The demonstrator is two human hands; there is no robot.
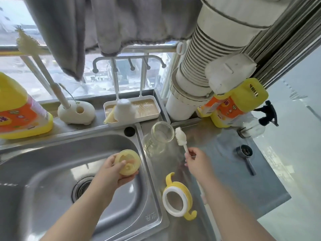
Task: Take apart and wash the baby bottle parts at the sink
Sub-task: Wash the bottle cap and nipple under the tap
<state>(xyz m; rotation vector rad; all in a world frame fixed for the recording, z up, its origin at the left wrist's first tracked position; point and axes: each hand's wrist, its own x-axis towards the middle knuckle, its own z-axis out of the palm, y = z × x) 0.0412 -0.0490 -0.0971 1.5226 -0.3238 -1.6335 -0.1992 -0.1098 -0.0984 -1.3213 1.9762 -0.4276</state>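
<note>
Stainless steel counter w/ a sink set into its left part, drain strainer at the basin bottom; window behind, grey towel hanging over a rail across it, white ribbed duct coming down at right. On the ledge behind the sink: big yellow detergent jug far left, cream brush holder w/ a long-handled brush standing in it, then a white drying tray w/ hook rack; in the tray a white cap upside down, plus a pale yellow piece beside it, can't tell what. Right of the duct, 2nd yellow detergent jug lying tilted, clear spray bottle w/ black trigger just beside it. Metal measuring scoop on the counter, well apart from the rest. Task parts: clear glass bottle body lies on its side on the counter just right of the sink rim, open mouth up/away, nothing visible inside. Yellow handle ring w/ white inner collar lies flat on the counter nearer the person. Left hand over the sink basin, fingers curled round a yellow nipple-and-collar piece, thumb across its face. Right hand over the counter, pinching the handle of a small white nipple brush, bristle end up beside the bottle mouth, not touching it as far as I can see.
</note>
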